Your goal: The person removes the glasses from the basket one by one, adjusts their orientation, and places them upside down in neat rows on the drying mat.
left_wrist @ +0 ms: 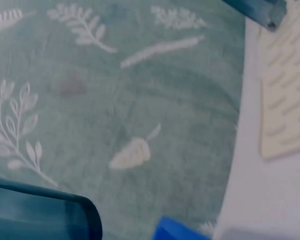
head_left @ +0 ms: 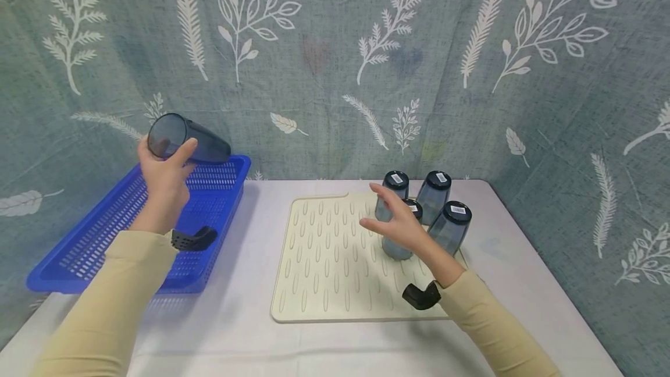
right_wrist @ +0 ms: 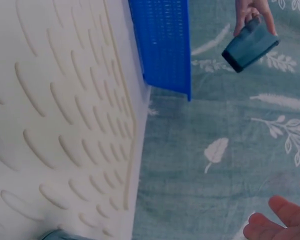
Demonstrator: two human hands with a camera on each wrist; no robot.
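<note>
A tinted blue-grey drinking glass point(head_left: 206, 143) is gripped near its rim by my left hand point(head_left: 164, 185), tipped on its side with its mouth toward me. It is held above the blue basket point(head_left: 238, 191). In the right wrist view the same glass point(right_wrist: 252, 45) hangs below the left fingers. My right hand point(head_left: 400, 223) holds nothing, its thumb and fingers spread apart over the cream drying mat point(head_left: 324, 249). Beside it several similar glasses stand upside down on the mat, among them a front right glass point(head_left: 449, 228) and a back glass point(head_left: 434, 194). The nearest glass point(head_left: 398, 247) is partly hidden by the hand.
A white-covered table point(head_left: 235, 324) carries the mat and the basket. Behind and to the sides hangs a green-grey leaf-print cloth point(head_left: 324, 74). The perforated basket stands at the left, its far end close to the back cloth.
</note>
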